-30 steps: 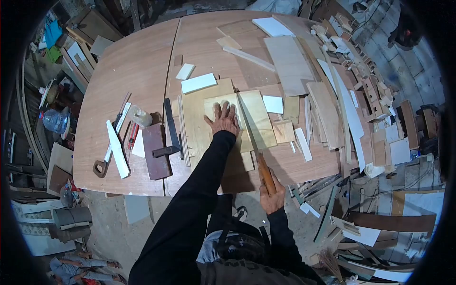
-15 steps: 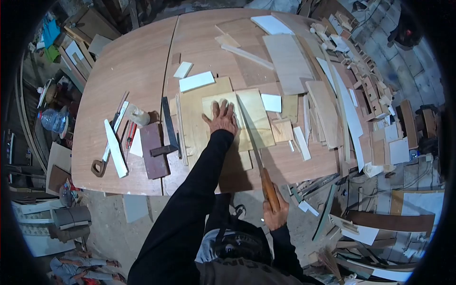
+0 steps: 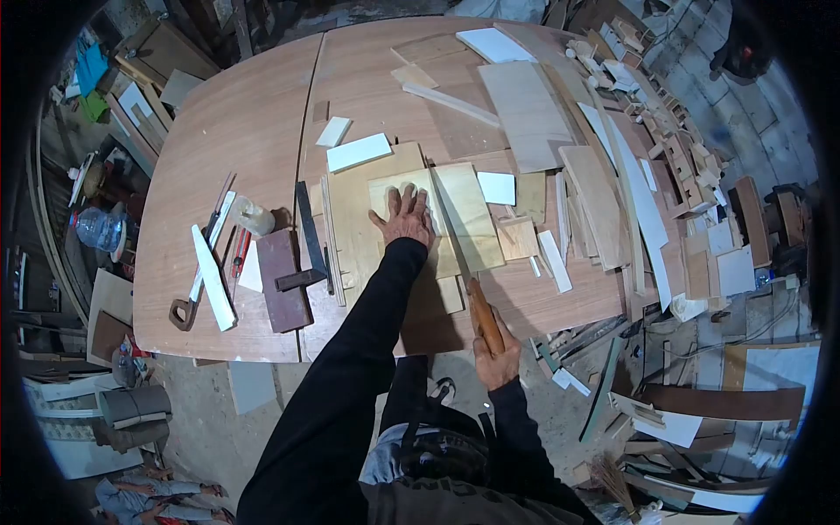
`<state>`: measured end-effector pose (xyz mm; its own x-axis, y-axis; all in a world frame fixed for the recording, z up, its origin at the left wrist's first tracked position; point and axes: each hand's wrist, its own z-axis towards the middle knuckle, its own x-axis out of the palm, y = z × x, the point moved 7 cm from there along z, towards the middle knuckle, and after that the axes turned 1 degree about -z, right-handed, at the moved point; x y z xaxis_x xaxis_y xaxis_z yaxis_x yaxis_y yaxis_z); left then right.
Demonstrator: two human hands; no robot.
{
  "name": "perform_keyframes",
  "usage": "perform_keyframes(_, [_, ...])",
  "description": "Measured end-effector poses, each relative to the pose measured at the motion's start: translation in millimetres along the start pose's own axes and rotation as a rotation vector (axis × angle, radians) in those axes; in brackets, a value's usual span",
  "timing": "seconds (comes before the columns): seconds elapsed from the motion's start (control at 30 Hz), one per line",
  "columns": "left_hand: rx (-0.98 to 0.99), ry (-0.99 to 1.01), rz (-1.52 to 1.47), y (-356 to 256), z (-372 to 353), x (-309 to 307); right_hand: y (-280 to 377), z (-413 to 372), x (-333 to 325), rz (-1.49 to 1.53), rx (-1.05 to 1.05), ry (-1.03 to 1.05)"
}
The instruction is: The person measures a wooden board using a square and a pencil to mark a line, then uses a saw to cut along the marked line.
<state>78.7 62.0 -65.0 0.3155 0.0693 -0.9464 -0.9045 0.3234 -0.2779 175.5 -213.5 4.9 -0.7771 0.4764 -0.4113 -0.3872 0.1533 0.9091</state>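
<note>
My left hand [image 3: 406, 217] lies flat with fingers spread on a light plywood piece [image 3: 481, 219]. In my right hand [image 3: 497, 357], near the table's front edge, is the wooden handle of a handsaw [image 3: 485, 320]. Its long blade runs forward across the plywood, just right of my left fingers, and the tip reaches the far edge. Whether the teeth sit in a cut is hard to make out. Under the plywood is a larger yellowish board [image 3: 352, 197].
A brown block [image 3: 284, 302], a dark straight bar [image 3: 310, 226], a glue-like bottle [image 3: 255, 215] and a second saw's handle [image 3: 181, 313] lie left. White offcuts [image 3: 360, 152] are beyond the board. Long planks [image 3: 595, 206] and scrap pieces crowd the right side.
My right hand has pushed the saw forward and slightly left, so the handle is closer to the plywood. My left hand stays in place on the piece.
</note>
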Motion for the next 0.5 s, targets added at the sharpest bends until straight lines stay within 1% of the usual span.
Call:
perform_keyframes(0.07, [0.001, 0.019, -0.012, 1, -10, 5, 3, -10, -4, -0.054, 0.071, 0.048])
perform_keyframes(0.13, [0.0, -0.009, -0.026, 1, 8, 0, 6, -26, -15, -0.059, 0.029, 0.028])
perform_keyframes(0.17, [0.009, -0.016, -0.012, 1, 4, 1, 8, -40, -20, -0.071, 0.024, 0.022])
perform_keyframes(0.2, [0.029, -0.019, 0.004, -1, -2, 1, 10, -35, -18, -0.059, -0.053, -0.041])
perform_keyframes(0.27, [0.021, -0.003, 0.002, -3, -1, 3, -7, -5, 1, -0.044, -0.054, -0.047])
perform_keyframes(0.37, [0.005, 0.008, 0.01, 1, 5, 1, -4, 15, 9, -0.014, -0.025, -0.054])
perform_keyframes(0.43, [0.001, 0.001, 0.007, 0, -1, 3, -6, 13, 5, -0.015, 0.043, -0.038])
perform_keyframes(0.5, [-0.004, 0.01, -0.017, 0, 3, 1, 3, 18, 3, 0.01, 0.038, -0.029])
